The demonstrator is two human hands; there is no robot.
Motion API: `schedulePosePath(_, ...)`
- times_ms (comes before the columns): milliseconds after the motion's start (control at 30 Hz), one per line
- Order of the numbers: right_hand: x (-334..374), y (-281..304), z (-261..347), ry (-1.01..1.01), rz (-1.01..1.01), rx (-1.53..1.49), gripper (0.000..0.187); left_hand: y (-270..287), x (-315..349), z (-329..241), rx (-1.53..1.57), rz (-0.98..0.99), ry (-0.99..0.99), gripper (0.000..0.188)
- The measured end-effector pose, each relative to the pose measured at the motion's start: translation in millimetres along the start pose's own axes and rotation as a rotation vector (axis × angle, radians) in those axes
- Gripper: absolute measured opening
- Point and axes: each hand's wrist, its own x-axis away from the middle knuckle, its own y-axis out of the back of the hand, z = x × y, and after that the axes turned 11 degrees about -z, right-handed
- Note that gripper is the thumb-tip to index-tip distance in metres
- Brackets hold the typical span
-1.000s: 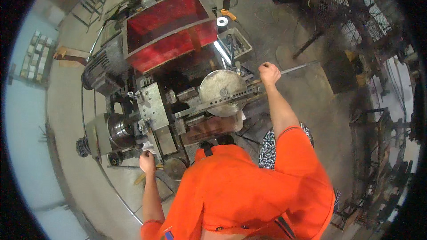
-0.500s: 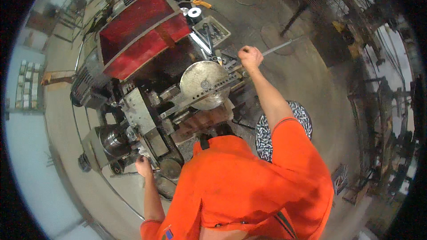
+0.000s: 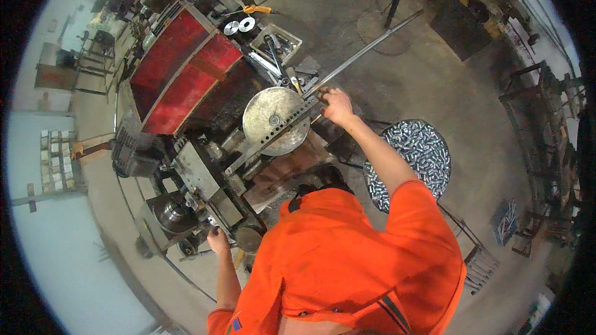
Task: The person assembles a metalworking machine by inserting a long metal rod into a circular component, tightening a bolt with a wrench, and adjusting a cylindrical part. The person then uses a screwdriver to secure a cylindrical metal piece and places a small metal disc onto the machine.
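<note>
Orange clothing (image 3: 347, 248) fills the lower middle of a wide, downward view of a person at a greasy metal machine, bare forearms reaching out to either side. The right hand (image 3: 337, 108) is at the near end of a long metal rod (image 3: 367, 49), which slants up and to the right over the floor. Just left of that hand, a perforated bar (image 3: 267, 140) lies across a round metal disc (image 3: 262, 111). Its grip is half curled; whether it has hold of the rod, the bar or something small cannot be told. The left hand (image 3: 219, 243) is low on the left, near a cylindrical metal chuck (image 3: 174, 214), its fingers bent inward; what they pinch, if anything, is too small to tell.

Risk seems greatest at the left: if the chuck is turning, which the view does not show, bare fingers this near could be caught or cut. On the right, a slip off oily metal could knock the knuckles against the bar. The rod juts far out, so a passing body could bump it and jolt the hand. Beneath the right forearm sits a round heap of small shiny metal pieces (image 3: 419, 152); a dropping elbow could scatter some.
</note>
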Motion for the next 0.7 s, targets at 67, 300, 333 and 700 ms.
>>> schedulePosePath(67,-9.5,-4.7,3.7,-0.043,0.191,0.081,0.030,-0.6,1.2,-2.7,-0.045,0.052,0.019,0.023)
schedulePosePath(300,-30.7,-14.6,15.3,-0.112,0.409,0.198,0.038,-7.7,8.5,18.0,-0.033,0.116,0.057,0.022)
schedulePosePath(333,-32.9,-3.6,28.2,-0.095,0.463,0.159,0.038,-3.3,12.9,11.7,-0.043,0.116,0.058,0.023)
schedulePosePath(700,14.2,-97.4,-28.3,0.394,0.590,0.239,0.029,5.6,10.1,-22.9,-0.145,0.179,0.079,0.029)
